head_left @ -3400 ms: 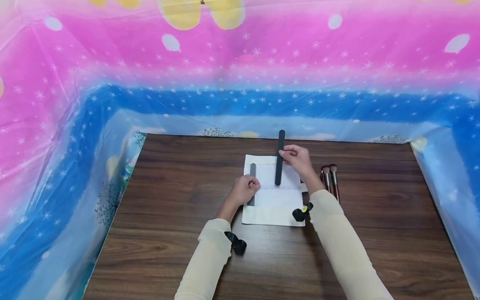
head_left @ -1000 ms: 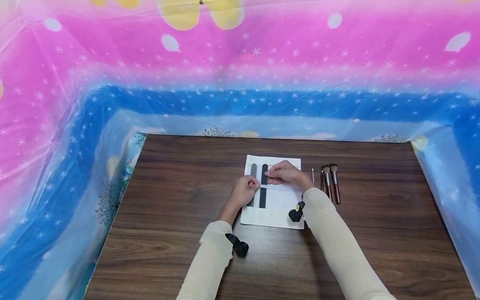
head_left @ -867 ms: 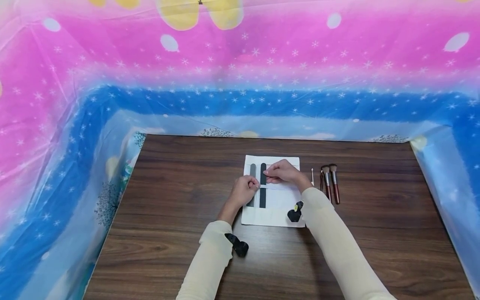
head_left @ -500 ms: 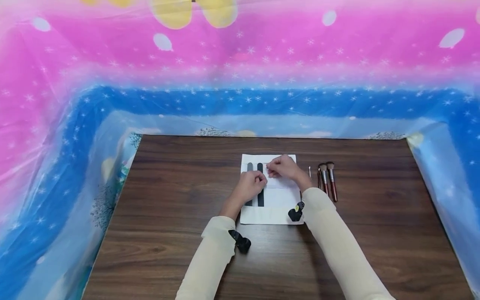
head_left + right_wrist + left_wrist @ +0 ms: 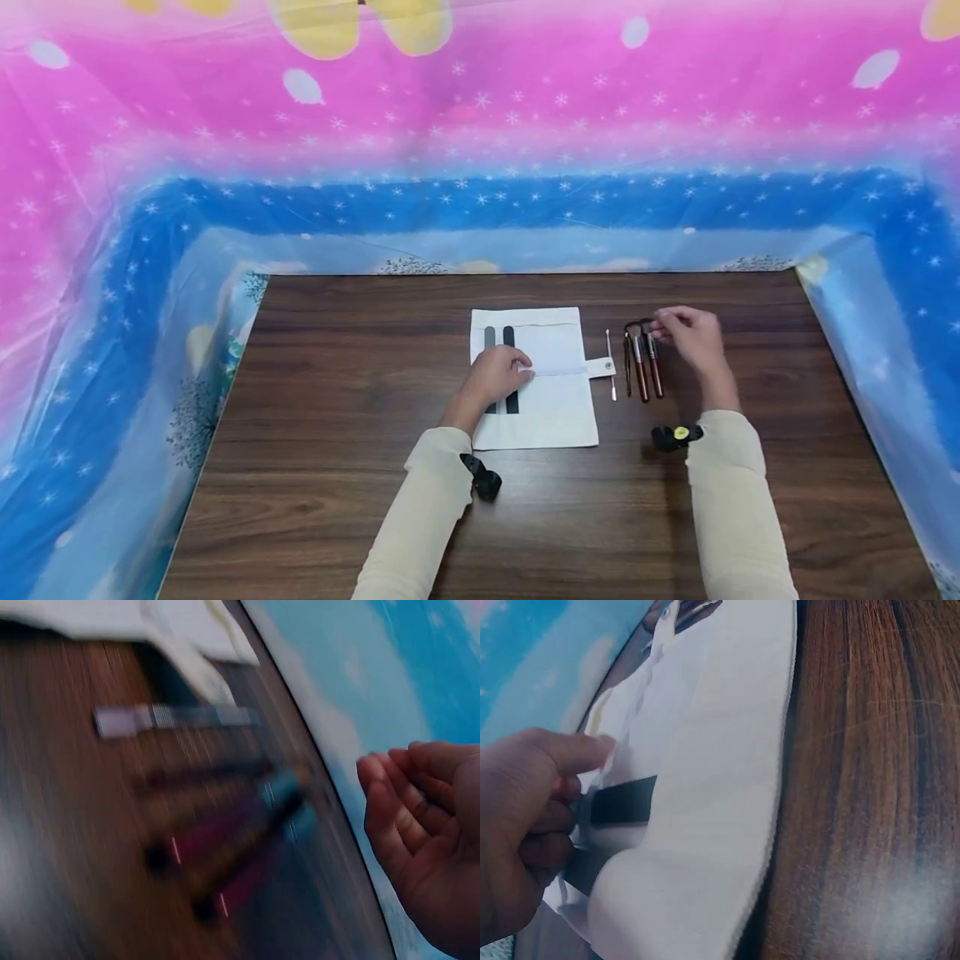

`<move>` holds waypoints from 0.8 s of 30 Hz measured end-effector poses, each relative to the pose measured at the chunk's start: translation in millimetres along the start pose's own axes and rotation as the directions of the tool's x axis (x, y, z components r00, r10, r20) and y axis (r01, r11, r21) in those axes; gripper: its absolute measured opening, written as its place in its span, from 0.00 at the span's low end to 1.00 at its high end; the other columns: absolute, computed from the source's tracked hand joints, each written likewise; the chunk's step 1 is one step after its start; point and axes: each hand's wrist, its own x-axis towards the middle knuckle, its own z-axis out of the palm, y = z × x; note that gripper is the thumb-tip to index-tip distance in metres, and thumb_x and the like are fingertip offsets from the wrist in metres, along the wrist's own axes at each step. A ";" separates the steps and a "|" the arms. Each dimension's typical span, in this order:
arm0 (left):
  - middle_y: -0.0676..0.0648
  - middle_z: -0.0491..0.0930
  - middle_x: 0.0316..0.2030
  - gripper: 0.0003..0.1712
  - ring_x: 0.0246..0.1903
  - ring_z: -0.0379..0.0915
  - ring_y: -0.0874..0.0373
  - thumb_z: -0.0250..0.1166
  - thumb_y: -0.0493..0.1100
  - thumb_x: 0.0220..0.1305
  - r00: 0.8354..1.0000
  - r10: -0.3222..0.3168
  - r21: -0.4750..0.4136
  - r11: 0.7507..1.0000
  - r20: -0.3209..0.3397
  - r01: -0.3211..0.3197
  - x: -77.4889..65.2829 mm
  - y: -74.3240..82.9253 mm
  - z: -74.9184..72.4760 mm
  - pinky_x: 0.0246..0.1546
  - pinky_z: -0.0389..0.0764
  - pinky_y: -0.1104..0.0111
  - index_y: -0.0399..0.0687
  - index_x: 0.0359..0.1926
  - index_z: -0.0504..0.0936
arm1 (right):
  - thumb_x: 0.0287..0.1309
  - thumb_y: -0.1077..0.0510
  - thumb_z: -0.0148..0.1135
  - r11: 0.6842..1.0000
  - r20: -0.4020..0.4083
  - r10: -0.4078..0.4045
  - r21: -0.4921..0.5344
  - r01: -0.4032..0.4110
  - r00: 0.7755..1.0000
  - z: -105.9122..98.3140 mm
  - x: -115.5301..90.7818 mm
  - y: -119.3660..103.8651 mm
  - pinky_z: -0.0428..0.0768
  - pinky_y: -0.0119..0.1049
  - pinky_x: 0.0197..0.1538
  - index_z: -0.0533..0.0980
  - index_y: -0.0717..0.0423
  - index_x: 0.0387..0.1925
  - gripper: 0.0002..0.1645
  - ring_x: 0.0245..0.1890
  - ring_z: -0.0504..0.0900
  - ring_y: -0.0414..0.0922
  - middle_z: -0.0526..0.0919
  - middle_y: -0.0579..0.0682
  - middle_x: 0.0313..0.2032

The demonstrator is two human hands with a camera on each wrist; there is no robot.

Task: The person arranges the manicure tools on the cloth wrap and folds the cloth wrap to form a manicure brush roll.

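In the head view a white cloth pouch [image 5: 555, 421] lies unfolded, its snap tab [image 5: 602, 367] pointing right. A grey nail file [image 5: 490, 336] and a black nail file [image 5: 509, 336] lie side by side on its left part. My left hand [image 5: 495, 373] rests over both files, thumb and forefinger apart; in the left wrist view its thumb reaches the pouch's middle band. My right hand [image 5: 693, 337] is at the tops of two makeup brushes [image 5: 641, 367] with red-brown handles. The right wrist view shows that hand [image 5: 427, 817] holding nothing, fingers loosely bent.
Left of the two brushes lie a thin dark tool [image 5: 627, 367] and a slim pale tool [image 5: 612, 367]. A patterned cloth backdrop [image 5: 450, 200] stands around the back and sides of the wooden table [image 5: 337, 400].
The black file went from my right hand onto the pouch beside the grey one. My right hand let it go and moved right to the brushes. My left hand's thumb and forefinger parted.
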 end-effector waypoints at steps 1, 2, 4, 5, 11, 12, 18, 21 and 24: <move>0.51 0.74 0.18 0.12 0.21 0.67 0.62 0.66 0.45 0.69 1.000 0.003 0.011 1.000 0.000 -0.003 0.3 0.8 -0.3 0.27 0.68 0.72 0.45 0.46 0.89 | 0.75 0.55 0.53 0.998 -0.030 0.000 -0.064 -0.002 1.000 -7.0 -3.2 4.6 0.83 0.23 0.39 0.77 0.73 0.56 0.24 0.29 0.82 0.25 0.87 0.41 0.32; 0.50 0.77 0.20 0.11 0.22 0.69 0.62 0.66 0.44 0.69 1.000 0.005 0.012 1.000 -0.004 -0.005 0.4 1.3 -0.7 0.28 0.69 0.72 0.45 0.46 0.89 | 0.75 0.55 0.53 0.992 -0.049 0.001 -0.128 -0.008 0.999 -12.6 -6.6 8.8 0.82 0.22 0.37 0.78 0.72 0.55 0.23 0.29 0.82 0.25 0.88 0.47 0.34; 0.49 0.82 0.25 0.10 0.25 0.72 0.61 0.66 0.43 0.69 1.000 0.007 0.016 1.000 -0.025 -0.007 0.9 1.7 -1.4 0.31 0.72 0.72 0.44 0.43 0.90 | 0.75 0.55 0.53 0.966 -0.051 0.013 -0.256 -0.025 0.999 -19.6 -11.7 16.6 0.78 0.21 0.35 0.80 0.68 0.54 0.21 0.30 0.82 0.27 0.89 0.59 0.40; 0.48 0.84 0.27 0.10 0.26 0.73 0.61 0.65 0.43 0.69 0.999 0.006 0.016 1.000 -0.036 -0.005 1.3 1.5 -1.6 0.33 0.74 0.71 0.44 0.42 0.91 | 0.75 0.55 0.53 0.953 -0.039 0.022 -0.302 -0.033 0.999 -21.1 -13.8 19.8 0.77 0.21 0.35 0.80 0.68 0.54 0.20 0.31 0.83 0.29 0.87 0.64 0.44; 0.47 0.87 0.36 0.09 0.34 0.75 0.58 0.67 0.43 0.68 1.000 -0.029 0.026 0.999 -0.009 0.029 2.2 0.8 0.1 0.38 0.75 0.68 0.47 0.43 0.91 | 0.72 0.55 0.58 0.925 0.085 0.074 -0.377 -0.037 0.994 -12.7 -14.5 27.3 0.82 0.30 0.39 0.79 0.68 0.54 0.20 0.40 0.89 0.48 0.86 0.68 0.48; 0.47 0.86 0.37 0.10 0.34 0.75 0.58 0.67 0.44 0.68 0.999 -0.034 0.040 0.999 0.003 0.034 2.1 0.7 0.6 0.38 0.75 0.68 0.48 0.44 0.91 | 0.71 0.55 0.59 0.921 0.092 0.079 -0.389 -0.038 0.993 -10.3 -13.0 27.0 0.82 0.31 0.39 0.80 0.67 0.53 0.20 0.39 0.88 0.48 0.86 0.68 0.47; 0.48 0.87 0.37 0.10 0.33 0.74 0.58 0.66 0.45 0.69 0.998 -0.056 0.102 0.993 0.008 0.055 3.3 1.4 6.0 0.36 0.72 0.69 0.50 0.46 0.90 | 0.67 0.54 0.63 0.879 0.102 0.146 -0.471 -0.082 0.984 -4.3 -4.7 21.5 0.77 0.33 0.37 0.81 0.67 0.49 0.20 0.33 0.83 0.42 0.89 0.61 0.39; 0.49 0.86 0.33 0.09 0.29 0.73 0.59 0.66 0.44 0.69 0.998 -0.057 0.103 0.993 -0.015 0.059 3.3 1.0 6.8 0.32 0.71 0.69 0.49 0.43 0.90 | 0.66 0.52 0.64 0.853 0.102 0.206 -0.507 -0.127 0.973 -2.6 -2.6 17.3 0.75 0.33 0.35 0.82 0.66 0.46 0.19 0.31 0.81 0.42 0.87 0.54 0.33; 0.50 0.84 0.28 0.08 0.25 0.71 0.60 0.65 0.44 0.70 0.998 -0.049 0.116 0.992 -0.024 0.052 4.1 1.4 7.3 0.30 0.70 0.70 0.49 0.40 0.90 | 0.65 0.50 0.64 0.824 0.092 0.245 -0.545 -0.158 0.965 -2.2 -1.8 13.4 0.74 0.35 0.33 0.82 0.62 0.39 0.17 0.29 0.79 0.43 0.84 0.49 0.28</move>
